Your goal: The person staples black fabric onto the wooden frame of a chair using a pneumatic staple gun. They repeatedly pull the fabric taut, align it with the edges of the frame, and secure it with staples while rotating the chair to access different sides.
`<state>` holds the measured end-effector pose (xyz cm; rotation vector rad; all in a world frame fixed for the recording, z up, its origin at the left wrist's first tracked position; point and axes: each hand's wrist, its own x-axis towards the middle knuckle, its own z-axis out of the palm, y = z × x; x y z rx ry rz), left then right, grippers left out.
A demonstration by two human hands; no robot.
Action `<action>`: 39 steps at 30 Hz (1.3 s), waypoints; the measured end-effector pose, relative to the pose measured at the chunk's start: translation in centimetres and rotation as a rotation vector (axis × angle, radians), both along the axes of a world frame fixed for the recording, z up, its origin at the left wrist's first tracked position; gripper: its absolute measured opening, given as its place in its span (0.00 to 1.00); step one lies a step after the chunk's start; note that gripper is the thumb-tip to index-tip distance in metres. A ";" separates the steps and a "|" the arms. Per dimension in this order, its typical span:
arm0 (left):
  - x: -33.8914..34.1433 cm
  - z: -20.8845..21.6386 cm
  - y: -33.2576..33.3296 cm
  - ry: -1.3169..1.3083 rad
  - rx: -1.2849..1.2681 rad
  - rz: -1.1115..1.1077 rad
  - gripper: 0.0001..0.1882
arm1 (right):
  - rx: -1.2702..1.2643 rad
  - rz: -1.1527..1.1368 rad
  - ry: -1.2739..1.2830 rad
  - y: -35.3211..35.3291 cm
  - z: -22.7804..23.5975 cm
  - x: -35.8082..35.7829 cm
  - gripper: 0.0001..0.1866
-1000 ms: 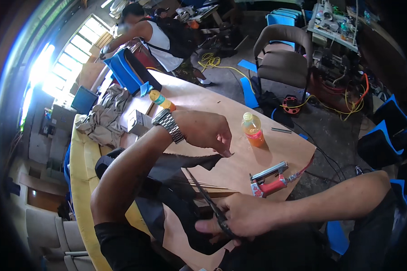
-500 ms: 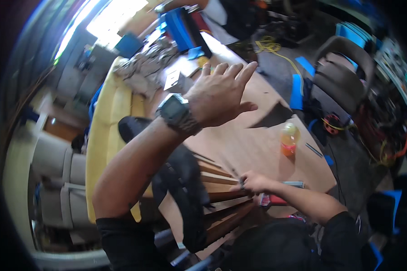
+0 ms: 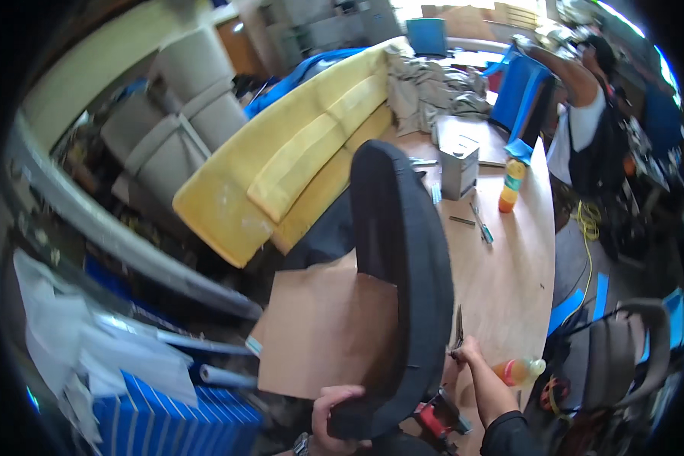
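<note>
A long, curved piece covered in black fabric (image 3: 422,296) stands in front of me, with a flat brown sheet like cardboard (image 3: 323,327) along its left side. My left hand (image 3: 334,418) is closed round the lower end of the black piece, fingers partly hidden behind it. To its right, over the wooden tabletop (image 3: 501,281), my right hand (image 3: 467,352) is closed on what look like scissors (image 3: 459,325), blades pointing away from me. A bottle of orange drink (image 3: 513,371) is just right of that hand. Below lies a red and black tool (image 3: 437,422).
Yellow foam (image 3: 281,167) lies beyond the black piece at left. Farther along the table are a metal box (image 3: 458,169), another orange bottle (image 3: 511,186) and crumpled grey cloth (image 3: 433,91). A person (image 3: 585,114) works at far right. A chair (image 3: 623,357) stands right.
My left hand has come down from over the table onto the black piece, which now stands raised. The view has swung left. My right hand still holds the scissors.
</note>
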<state>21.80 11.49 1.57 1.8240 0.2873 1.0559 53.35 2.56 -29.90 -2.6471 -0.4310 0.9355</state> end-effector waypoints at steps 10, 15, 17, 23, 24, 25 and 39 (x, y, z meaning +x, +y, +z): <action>0.2 -2.3 2.2 -0.145 0.102 -0.134 0.20 | 0.074 0.283 -0.204 3.4 3.1 4.5 0.17; -2.2 -2.2 3.0 -0.152 0.138 -0.257 0.20 | 0.147 0.184 -0.178 -0.7 7.3 0.9 0.17; -5.2 -3.1 1.7 -0.263 0.051 -0.186 0.13 | 0.315 0.211 -0.163 -1.8 11.1 -0.6 0.17; -10.5 -1.5 1.4 -0.278 -0.054 -0.013 0.16 | 0.832 0.334 -0.316 0.0 22.2 -1.8 0.18; -11.1 -1.9 1.4 -0.289 -0.039 0.017 0.16 | 0.886 0.373 -0.359 1.1 23.4 -2.2 0.18; -11.4 -1.6 1.2 -0.294 -0.076 0.068 0.15 | 0.926 0.412 -0.396 2.2 24.2 -3.1 0.18; -24.1 -2.2 10.1 -0.407 0.007 -0.245 0.13 | 0.948 0.254 -0.804 3.0 26.9 -18.0 0.19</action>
